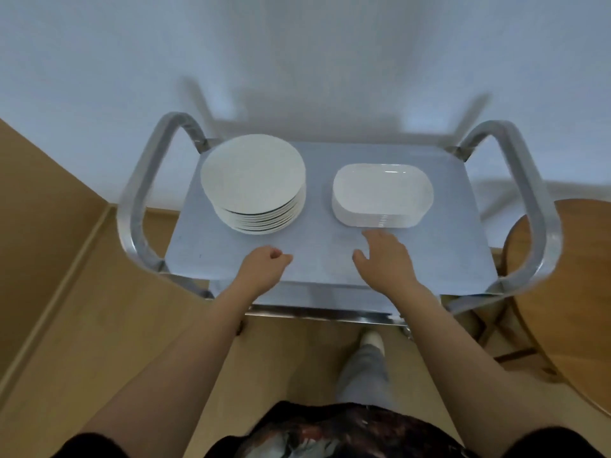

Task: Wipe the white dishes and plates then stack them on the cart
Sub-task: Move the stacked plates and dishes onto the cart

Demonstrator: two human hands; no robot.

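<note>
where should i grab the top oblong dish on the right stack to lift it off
Judging from its pose, take the top oblong dish by its near long rim, coming from the front where the right hand already hovers. The dishes nest tightly, so hook fingertips under that raised lip and peel it upward.

White wall (297, 44), wood floor (82, 309), round wood table (568, 276)
</note>
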